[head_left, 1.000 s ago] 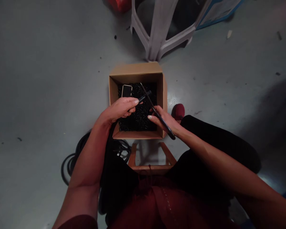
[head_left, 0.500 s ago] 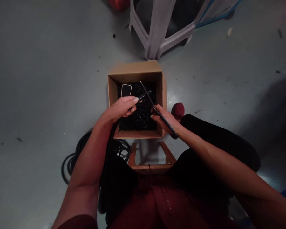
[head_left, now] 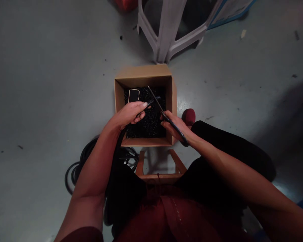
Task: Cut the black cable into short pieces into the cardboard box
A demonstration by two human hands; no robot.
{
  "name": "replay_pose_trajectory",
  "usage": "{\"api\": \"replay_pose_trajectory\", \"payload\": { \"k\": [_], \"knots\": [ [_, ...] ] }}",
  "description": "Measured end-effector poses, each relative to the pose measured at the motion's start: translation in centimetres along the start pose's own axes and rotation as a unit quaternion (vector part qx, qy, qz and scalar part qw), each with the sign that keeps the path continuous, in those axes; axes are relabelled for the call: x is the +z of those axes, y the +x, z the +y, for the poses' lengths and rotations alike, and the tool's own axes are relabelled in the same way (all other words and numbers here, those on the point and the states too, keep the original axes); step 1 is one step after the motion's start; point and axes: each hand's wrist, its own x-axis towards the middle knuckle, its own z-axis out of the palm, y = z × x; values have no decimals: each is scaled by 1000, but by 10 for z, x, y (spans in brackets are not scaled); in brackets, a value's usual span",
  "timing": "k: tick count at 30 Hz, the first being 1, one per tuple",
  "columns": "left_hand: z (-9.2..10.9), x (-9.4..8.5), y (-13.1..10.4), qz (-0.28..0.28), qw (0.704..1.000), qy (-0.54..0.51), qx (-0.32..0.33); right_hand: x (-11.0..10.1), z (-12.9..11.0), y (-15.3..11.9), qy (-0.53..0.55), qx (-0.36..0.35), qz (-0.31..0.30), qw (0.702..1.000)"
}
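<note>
Above an open cardboard box, my left hand is closed round a black ribbed tube, whose short end sticks out past the thumb toward the right. My right hand grips a pair of scissors with dark handles. Their blade crosses the tube near its free end; whether it touches the tube I cannot tell. Below the hands the box holds a heap of small black pieces. A phone with a light-coloured rim lies on the heap, at the upper left inside the box.
Coils of black tube lie on the floor at the left. A white plastic stool stands beyond the box, beside a blue-edged object. A wooden frame is between my legs. Small scraps dot the grey floor.
</note>
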Motion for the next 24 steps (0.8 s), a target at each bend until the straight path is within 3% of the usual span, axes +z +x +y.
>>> {"api": "replay_pose_trajectory", "payload": {
  "k": [10,15,20,24],
  "knots": [
    [0,3,1,-4,997,-81,-9,0,0,1,0,22,3,1000],
    [0,1,1,-14,995,-101,-16,1,4,2,8,-1,6,1000],
    [-5,-3,3,7,1000,-20,13,3,12,7,50,-28,-21,998],
    [-9,-7,5,28,989,120,85,5,18,11,71,-27,-45,996]
  ]
}}
